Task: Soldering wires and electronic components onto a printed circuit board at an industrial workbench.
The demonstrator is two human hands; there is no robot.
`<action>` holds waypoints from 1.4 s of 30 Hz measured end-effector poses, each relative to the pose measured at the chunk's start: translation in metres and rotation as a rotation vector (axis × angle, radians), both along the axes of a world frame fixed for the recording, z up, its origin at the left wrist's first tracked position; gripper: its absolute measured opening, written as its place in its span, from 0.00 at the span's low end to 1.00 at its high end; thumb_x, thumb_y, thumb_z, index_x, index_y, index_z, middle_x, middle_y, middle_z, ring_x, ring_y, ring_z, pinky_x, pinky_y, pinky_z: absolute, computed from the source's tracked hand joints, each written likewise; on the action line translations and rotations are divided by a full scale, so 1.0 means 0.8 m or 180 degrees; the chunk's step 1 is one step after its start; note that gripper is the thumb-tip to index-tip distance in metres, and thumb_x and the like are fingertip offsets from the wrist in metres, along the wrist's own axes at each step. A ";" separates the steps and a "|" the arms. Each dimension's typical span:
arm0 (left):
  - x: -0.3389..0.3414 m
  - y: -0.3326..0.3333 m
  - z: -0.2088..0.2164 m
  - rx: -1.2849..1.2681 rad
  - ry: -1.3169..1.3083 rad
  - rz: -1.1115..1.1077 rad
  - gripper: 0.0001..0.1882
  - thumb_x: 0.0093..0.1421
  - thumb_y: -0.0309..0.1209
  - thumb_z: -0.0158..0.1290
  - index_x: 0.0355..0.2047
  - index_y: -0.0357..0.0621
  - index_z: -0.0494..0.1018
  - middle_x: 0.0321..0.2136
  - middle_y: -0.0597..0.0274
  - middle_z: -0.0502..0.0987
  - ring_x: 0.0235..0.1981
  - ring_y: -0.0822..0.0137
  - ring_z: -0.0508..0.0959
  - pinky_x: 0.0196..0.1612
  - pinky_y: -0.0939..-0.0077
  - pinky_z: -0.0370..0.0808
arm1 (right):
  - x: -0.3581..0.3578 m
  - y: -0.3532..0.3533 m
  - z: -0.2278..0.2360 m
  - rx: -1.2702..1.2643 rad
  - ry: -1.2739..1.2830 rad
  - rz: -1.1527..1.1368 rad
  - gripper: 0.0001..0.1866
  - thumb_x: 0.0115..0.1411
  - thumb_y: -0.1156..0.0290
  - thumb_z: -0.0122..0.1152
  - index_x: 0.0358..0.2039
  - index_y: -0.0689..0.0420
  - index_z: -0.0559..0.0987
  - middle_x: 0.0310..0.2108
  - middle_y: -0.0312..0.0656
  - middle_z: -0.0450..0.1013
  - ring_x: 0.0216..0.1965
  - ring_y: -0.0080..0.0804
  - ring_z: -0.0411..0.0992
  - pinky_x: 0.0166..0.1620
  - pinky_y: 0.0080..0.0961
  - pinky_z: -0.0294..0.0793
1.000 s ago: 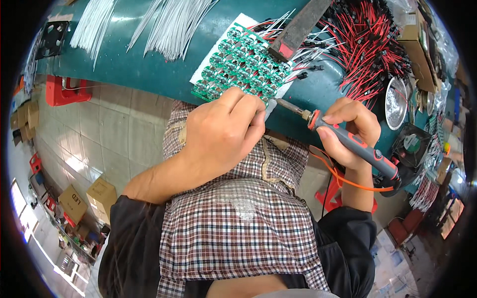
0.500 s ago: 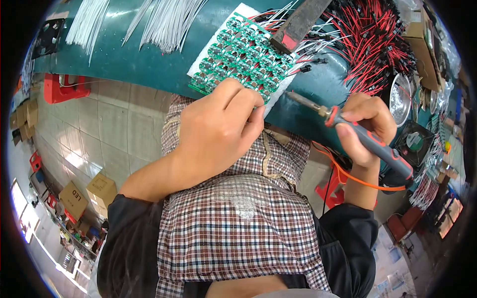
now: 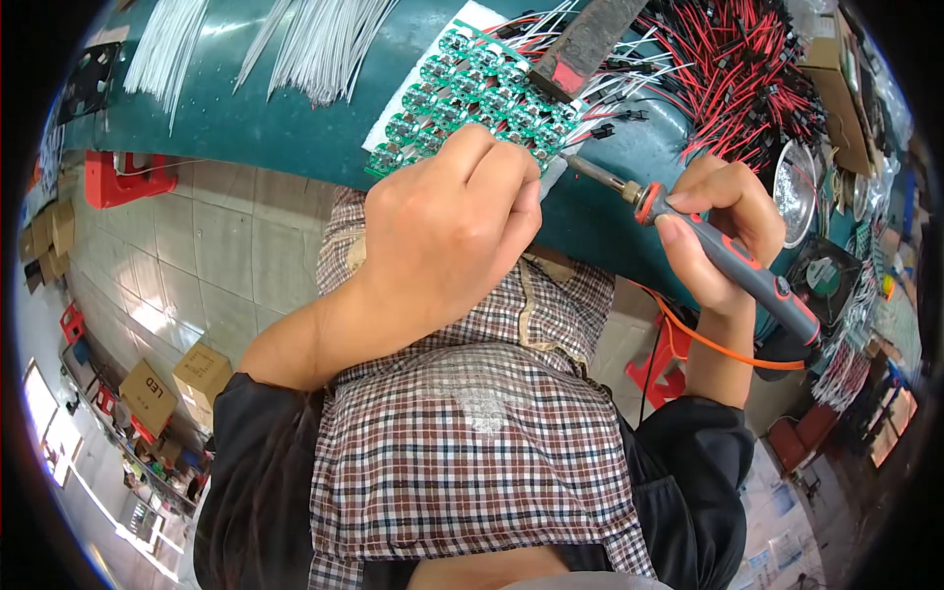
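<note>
My right hand (image 3: 730,221) grips a dark grey and red soldering iron (image 3: 739,267) like a pen. The iron's tip points left and reaches the near right edge of a panel of small round green circuit boards (image 3: 447,93); contact cannot be made out. Over the panel's near edge is my left hand (image 3: 452,211), its fingers pinched together, and whatever they hold is hidden behind the knuckles. Underneath the panel lies a white pad (image 3: 393,113). A dark, worn metal bar (image 3: 588,49) rests across the panel's far right part, with red-and-white wires (image 3: 629,59) beside it.
A heap of red and black wires with connectors (image 3: 742,74) covers the back right of the green table (image 3: 256,133). Bundles of white wires (image 3: 329,44) lie at the back left. At the right stand a metal bowl (image 3: 795,192) and a small fan (image 3: 824,275). The iron's orange cord (image 3: 723,356) hangs below.
My left hand has moved right and away from me, covering more of the panel's near edge. The iron's tip has shifted slightly farther from me, to the panel's corner.
</note>
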State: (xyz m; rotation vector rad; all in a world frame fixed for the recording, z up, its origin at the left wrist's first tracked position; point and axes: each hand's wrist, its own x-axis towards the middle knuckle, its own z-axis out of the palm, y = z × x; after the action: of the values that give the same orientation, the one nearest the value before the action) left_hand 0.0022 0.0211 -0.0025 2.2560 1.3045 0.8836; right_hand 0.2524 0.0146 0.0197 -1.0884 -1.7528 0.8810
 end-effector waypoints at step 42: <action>0.015 0.022 -0.007 0.0027 0.0209 -0.0033 0.08 0.53 0.29 0.63 0.30 0.48 0.73 0.28 0.63 0.72 0.20 0.61 0.77 0.23 0.69 0.74 | 0.018 0.031 -0.006 -0.0527 0.0409 0.0129 0.09 0.49 0.81 0.66 0.30 0.62 0.75 0.25 0.37 0.70 0.27 0.24 0.68 0.32 0.21 0.65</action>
State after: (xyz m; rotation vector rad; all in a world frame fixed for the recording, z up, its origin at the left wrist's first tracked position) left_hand 0.0140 0.0389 -0.0079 2.3142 1.3185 0.8193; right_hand 0.2671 0.0396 0.0148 -1.0799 -1.6233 1.1129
